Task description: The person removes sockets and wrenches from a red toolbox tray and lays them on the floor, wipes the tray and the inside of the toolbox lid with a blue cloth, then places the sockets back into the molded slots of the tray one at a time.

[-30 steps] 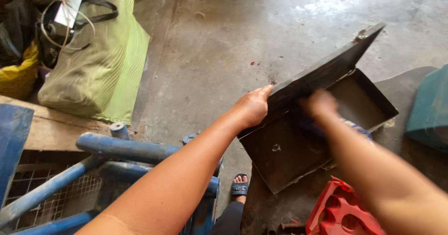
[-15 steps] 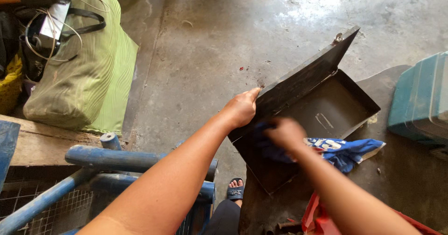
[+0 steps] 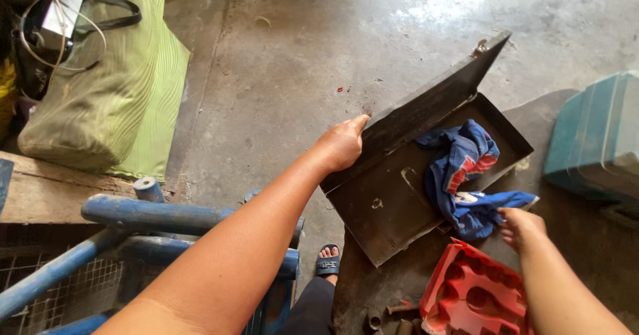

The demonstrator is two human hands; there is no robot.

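A dark metal box [image 3: 373,208] lies open on a dark table top, its lid [image 3: 432,105] raised at the far side. My left hand [image 3: 343,145] grips the lid's near corner and holds it up. A blue cloth with red and white patches [image 3: 462,175] lies half inside the box and hangs over its right rim. My right hand [image 3: 522,228] rests at the cloth's lower edge, fingers curled on the fabric. Whether it grips the cloth or only touches it is unclear.
A red moulded plastic tray [image 3: 476,295] sits near my right forearm. A teal case [image 3: 596,142] stands at the right. Blue metal tubing over wire mesh [image 3: 133,215] is at the lower left, a green bag [image 3: 106,89] beyond it. Concrete floor [image 3: 299,62] lies ahead; a sandalled foot [image 3: 327,263] shows below.
My right hand was moving the cloth about inside the box; it has now drawn back to the right rim. The cloth lies bunched in the box. The left hand still holds the lid.
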